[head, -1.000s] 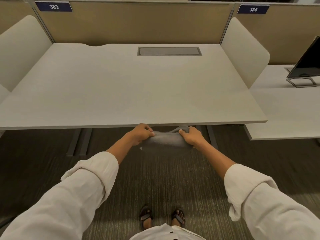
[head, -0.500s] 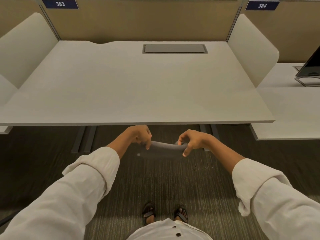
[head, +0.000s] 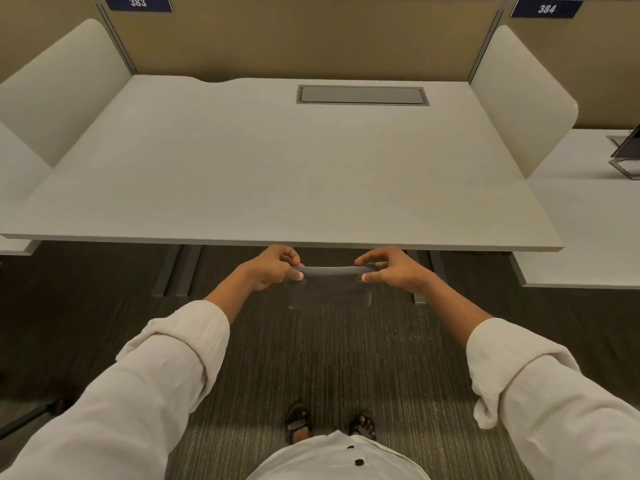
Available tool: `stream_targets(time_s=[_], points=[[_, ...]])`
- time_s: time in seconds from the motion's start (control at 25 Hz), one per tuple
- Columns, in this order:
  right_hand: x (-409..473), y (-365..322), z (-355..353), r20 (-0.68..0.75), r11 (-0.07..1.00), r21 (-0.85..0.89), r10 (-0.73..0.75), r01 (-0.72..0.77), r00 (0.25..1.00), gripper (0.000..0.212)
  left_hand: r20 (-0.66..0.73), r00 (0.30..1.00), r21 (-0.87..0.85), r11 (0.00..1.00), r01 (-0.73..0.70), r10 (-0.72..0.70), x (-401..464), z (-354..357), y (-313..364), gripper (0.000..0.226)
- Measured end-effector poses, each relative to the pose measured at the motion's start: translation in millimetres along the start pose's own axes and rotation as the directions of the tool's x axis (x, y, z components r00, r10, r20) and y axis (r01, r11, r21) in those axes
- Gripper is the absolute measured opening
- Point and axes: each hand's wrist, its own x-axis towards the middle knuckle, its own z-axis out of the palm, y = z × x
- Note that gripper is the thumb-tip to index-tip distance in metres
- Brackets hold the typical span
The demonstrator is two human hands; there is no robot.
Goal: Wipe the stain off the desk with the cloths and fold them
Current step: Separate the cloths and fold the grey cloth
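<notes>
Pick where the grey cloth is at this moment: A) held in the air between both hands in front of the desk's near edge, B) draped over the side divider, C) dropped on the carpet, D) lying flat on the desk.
A: the left hand and right hand each pinch one end of the grey cloth, which hangs over the carpet, short of the desk.

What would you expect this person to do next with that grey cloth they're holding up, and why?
Probably lower it forward onto the desk. Both the left hand and the right hand pinch the top edge of the grey cloth, which hangs flat in the air just short of the desk's front edge, so it touches nothing. The desk offers a flat surface for wiping or folding.
</notes>
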Motion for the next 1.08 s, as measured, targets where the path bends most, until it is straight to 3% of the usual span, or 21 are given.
stream_targets(time_s=[0.16,0.32,0.48,0.68,0.76,0.92,1.0,1.08], points=[[2.2,-2.0,-0.4,-0.01,0.987,-0.158,-0.035,0.033,0.999,0.045,0.101,0.99,0.059,0.994,0.089,-0.094,-3.6,-5.2,8.8,0.021],[6.1,-8.3,-1.4,-0.002,0.969,-0.241,-0.065,0.063,0.998,0.041,0.086,0.993,0.176,0.982,0.068,-0.085,-10.3,-1.5,17.6,0.032],[11.2,-14.6,-5.6,-0.051,0.945,-0.319,-0.088,0.067,0.995,0.031,-0.027,0.999,0.285,0.958,-0.033,0.042,-13.1,4.0,22.4,0.029],[13.9,-22.1,-20.2,-0.082,0.937,-0.319,-0.176,0.141,0.981,0.018,-0.173,0.958,0.386,0.91,-0.148,0.229,-19.4,-2.4,25.9,0.024],[15.1,-26.3,-29.2,-0.078,0.961,-0.211,-0.198,0.178,0.977,0.019,-0.218,0.942,0.308,0.934,-0.18,0.253,-23.3,-10.3,25.9,0.028],[23.5,-48.7,-27.9,-0.169,0.968,0.09,-0.216,0.233,0.962,0.022,-0.34,0.924,-0.147,0.96,-0.237,0.176,-28.1,-17.0,30.7,0.038],[32.7,-62.0,-20.8,-0.217,0.967,0.084,-0.217,0.24,0.952,0.024,-0.389,0.912,-0.301,0.918,-0.259,0.13,-29.0,-14.2,33.5,0.045],[42.7,-73.5,-13.0,-0.239,0.964,-0.003,-0.26,0.268,0.935,0.026,-0.45,0.886,-0.316,0.909,-0.273,0.11,-31.5,-11.7,30.9,0.048]])
